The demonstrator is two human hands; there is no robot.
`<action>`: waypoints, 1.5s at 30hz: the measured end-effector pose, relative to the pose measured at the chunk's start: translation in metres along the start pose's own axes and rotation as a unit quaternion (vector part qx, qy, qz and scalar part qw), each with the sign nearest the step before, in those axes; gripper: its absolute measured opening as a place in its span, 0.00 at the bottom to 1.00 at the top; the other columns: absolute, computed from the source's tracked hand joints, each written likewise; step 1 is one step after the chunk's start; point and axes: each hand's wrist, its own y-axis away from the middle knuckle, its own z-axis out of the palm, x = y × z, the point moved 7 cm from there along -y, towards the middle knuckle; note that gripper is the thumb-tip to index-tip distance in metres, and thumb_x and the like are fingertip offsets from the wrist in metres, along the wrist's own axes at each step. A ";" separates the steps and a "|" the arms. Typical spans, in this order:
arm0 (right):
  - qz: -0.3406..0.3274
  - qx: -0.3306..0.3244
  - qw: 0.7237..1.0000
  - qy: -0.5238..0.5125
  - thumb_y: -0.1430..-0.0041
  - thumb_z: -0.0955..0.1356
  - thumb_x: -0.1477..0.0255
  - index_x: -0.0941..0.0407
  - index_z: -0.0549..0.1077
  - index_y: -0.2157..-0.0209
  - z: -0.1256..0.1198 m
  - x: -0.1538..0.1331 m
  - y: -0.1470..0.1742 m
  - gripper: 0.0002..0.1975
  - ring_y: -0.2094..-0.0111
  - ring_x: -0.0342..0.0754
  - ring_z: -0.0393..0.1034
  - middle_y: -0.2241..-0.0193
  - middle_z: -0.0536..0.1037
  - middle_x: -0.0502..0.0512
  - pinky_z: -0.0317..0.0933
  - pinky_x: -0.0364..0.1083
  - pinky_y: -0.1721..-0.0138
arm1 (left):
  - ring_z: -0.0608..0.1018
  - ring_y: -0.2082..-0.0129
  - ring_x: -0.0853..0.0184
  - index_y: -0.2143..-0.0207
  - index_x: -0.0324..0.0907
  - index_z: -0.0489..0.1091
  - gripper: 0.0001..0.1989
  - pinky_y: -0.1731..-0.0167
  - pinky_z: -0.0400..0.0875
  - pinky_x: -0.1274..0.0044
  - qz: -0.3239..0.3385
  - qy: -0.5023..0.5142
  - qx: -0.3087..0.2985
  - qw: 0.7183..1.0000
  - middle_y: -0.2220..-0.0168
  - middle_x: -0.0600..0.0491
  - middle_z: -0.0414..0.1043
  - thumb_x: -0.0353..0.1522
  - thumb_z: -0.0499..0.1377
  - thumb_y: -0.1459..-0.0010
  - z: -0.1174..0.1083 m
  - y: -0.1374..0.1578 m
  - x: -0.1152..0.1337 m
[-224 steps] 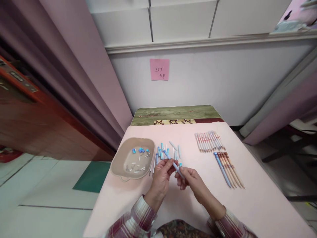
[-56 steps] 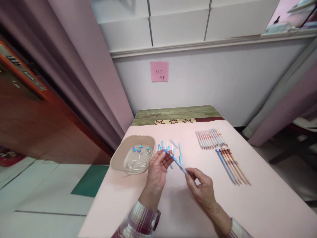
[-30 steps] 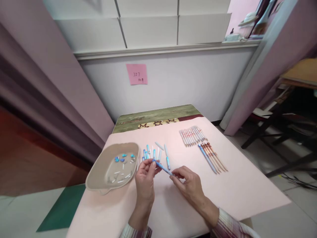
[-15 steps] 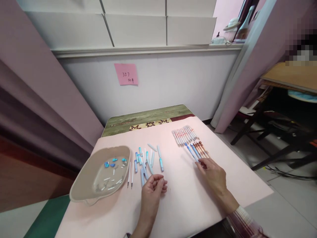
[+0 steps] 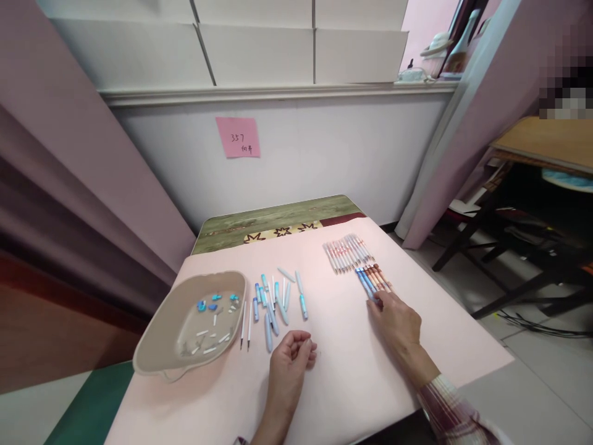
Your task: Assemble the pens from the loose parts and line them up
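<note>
My right hand (image 5: 396,318) pinches the lower end of a blue pen (image 5: 364,284), which lies in line with a row of blue and brown pens (image 5: 376,276). Just beyond that row sits a second row of pale pens with reddish marks (image 5: 347,253). My left hand (image 5: 291,364) rests over the cloth with its fingers curled in towards the thumb; no object shows in it. Loose pale blue pen barrels (image 5: 272,318), shorter blue patterned pieces (image 5: 303,307) and white refills (image 5: 249,324) lie scattered ahead and to the left of it.
A beige plastic basin (image 5: 155,346) stands at the left, holding small blue and white parts. Pink cloth (image 5: 333,383) covers most of the table. Behind is a wall with a pink note (image 5: 239,137); another wooden table (image 5: 546,145) is at the right.
My right hand has brought the blue pen rightwards, against the other blue pens in the row. My left hand stays curled, almost in the same place.
</note>
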 end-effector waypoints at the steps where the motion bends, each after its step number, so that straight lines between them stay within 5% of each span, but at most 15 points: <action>1: -0.005 0.006 1.000 0.001 0.41 0.65 0.65 0.51 0.76 0.64 0.000 0.001 0.000 0.09 0.69 0.47 0.71 0.65 0.78 0.52 0.47 0.44 0.76 | 0.75 0.75 0.68 0.67 0.38 0.71 0.16 0.74 0.70 0.78 0.000 0.003 -0.002 1.000 0.74 0.50 0.76 0.41 0.65 0.53 0.000 0.000 0.000; 8: -0.086 0.060 0.994 -0.034 0.42 0.66 0.63 0.52 0.76 0.65 -0.021 -0.015 0.007 0.09 0.72 0.48 0.70 0.66 0.78 0.54 0.49 0.44 0.77 | 0.74 0.75 0.70 0.67 0.39 0.69 0.14 0.74 0.69 0.78 0.010 0.003 -0.005 1.000 0.73 0.50 0.75 0.40 0.64 0.50 0.004 0.003 -0.004; 10: -0.121 0.064 0.985 -0.101 0.42 0.66 0.62 0.52 0.76 0.66 -0.038 -0.036 0.012 0.10 0.74 0.47 0.70 0.69 0.79 0.52 0.52 0.44 0.76 | 0.74 0.75 0.70 0.67 0.38 0.69 0.13 0.75 0.68 0.79 0.013 -0.004 0.000 1.000 0.73 0.51 0.74 0.39 0.63 0.49 0.005 0.004 -0.003; 14: -0.233 -0.028 0.945 -0.229 0.43 0.67 0.64 0.51 0.77 0.69 -0.054 -0.102 0.021 0.08 0.77 0.46 0.70 0.76 0.78 0.50 0.55 0.43 0.75 | 0.73 0.76 0.71 0.68 0.39 0.69 0.11 0.75 0.67 0.79 0.021 -0.005 -0.001 1.000 0.74 0.52 0.74 0.38 0.62 0.48 0.008 0.007 -0.001; 17: -0.272 -0.121 0.910 -0.287 0.46 0.67 0.67 0.51 0.76 0.76 -0.036 -0.144 0.014 0.08 0.79 0.45 0.68 0.81 0.76 0.48 0.53 0.43 0.77 | 0.73 0.77 0.71 0.68 0.39 0.68 0.10 0.74 0.67 0.79 0.031 0.000 -0.004 1.000 0.75 0.52 0.73 0.37 0.61 0.47 0.009 0.009 0.000; 20: -0.223 -0.170 0.884 -0.375 0.47 0.67 0.66 0.55 0.76 0.77 0.005 -0.163 -0.008 0.10 0.79 0.45 0.68 0.82 0.75 0.49 0.54 0.42 0.76 | 0.72 0.77 0.71 0.68 0.39 0.67 0.10 0.75 0.66 0.79 0.028 -0.001 0.004 1.000 0.75 0.53 0.73 0.37 0.61 0.47 0.007 0.012 -0.001; 25: -0.051 -0.080 0.838 -0.537 0.45 0.66 0.58 0.59 0.75 0.70 0.061 -0.143 -0.031 0.18 0.76 0.45 0.66 0.78 0.75 0.52 0.59 0.43 0.73 | 0.70 0.81 0.71 0.66 0.41 0.68 0.11 0.80 0.62 0.80 0.028 -0.091 0.062 0.994 0.75 0.54 0.72 0.39 0.58 0.45 -0.019 0.013 0.009; 27: -0.054 -0.071 0.831 -0.549 0.45 0.66 0.57 0.59 0.75 0.69 0.069 -0.139 -0.028 0.18 0.77 0.45 0.65 0.78 0.75 0.52 0.59 0.43 0.73 | 0.73 0.77 0.69 0.65 0.41 0.69 0.09 0.74 0.66 0.78 0.087 -0.214 0.095 0.968 0.73 0.53 0.72 0.38 0.56 0.42 -0.032 0.013 0.027; 30: -0.088 -0.086 0.837 -0.534 0.45 0.66 0.56 0.58 0.75 0.71 0.070 -0.141 -0.022 0.18 0.77 0.45 0.65 0.79 0.74 0.51 0.59 0.43 0.72 | 0.76 0.64 0.63 0.61 0.43 0.69 0.08 0.64 0.68 0.74 0.170 -0.471 0.143 0.853 0.64 0.49 0.73 0.31 0.51 0.38 -0.038 0.010 0.055; 33: -0.100 -0.091 0.843 -0.521 0.44 0.65 0.56 0.57 0.75 0.71 0.068 -0.143 -0.020 0.18 0.78 0.45 0.64 0.80 0.73 0.50 0.59 0.43 0.73 | 0.76 0.61 0.62 0.61 0.42 0.69 0.12 0.64 0.69 0.75 0.159 -0.648 0.164 0.726 0.60 0.46 0.71 0.23 0.48 0.39 -0.033 -0.003 0.070; 36: -0.099 -0.094 0.844 -0.519 0.44 0.66 0.55 0.57 0.75 0.71 0.068 -0.143 -0.021 0.19 0.79 0.45 0.64 0.80 0.74 0.50 0.59 0.43 0.73 | 0.77 0.63 0.62 0.59 0.39 0.68 0.14 0.67 0.70 0.75 0.110 -0.723 0.192 0.654 0.60 0.44 0.69 0.19 0.47 0.40 -0.029 -0.021 0.080; 40: -0.102 -0.104 0.839 -0.524 0.44 0.66 0.56 0.57 0.75 0.70 0.069 -0.144 -0.021 0.18 0.78 0.45 0.65 0.79 0.75 0.51 0.60 0.43 0.72 | 0.78 0.65 0.60 0.59 0.35 0.67 0.14 0.69 0.71 0.74 0.053 -0.748 0.202 0.630 0.61 0.42 0.69 0.18 0.46 0.40 -0.029 -0.037 0.080; 45: -0.105 -0.116 0.835 -0.527 0.44 0.66 0.57 0.57 0.75 0.70 0.069 -0.146 -0.021 0.17 0.78 0.45 0.66 0.79 0.75 0.51 0.60 0.43 0.72 | 0.79 0.67 0.60 0.59 0.35 0.67 0.13 0.69 0.70 0.75 0.041 -0.728 0.217 0.650 0.63 0.40 0.72 0.18 0.47 0.41 -0.040 -0.048 0.071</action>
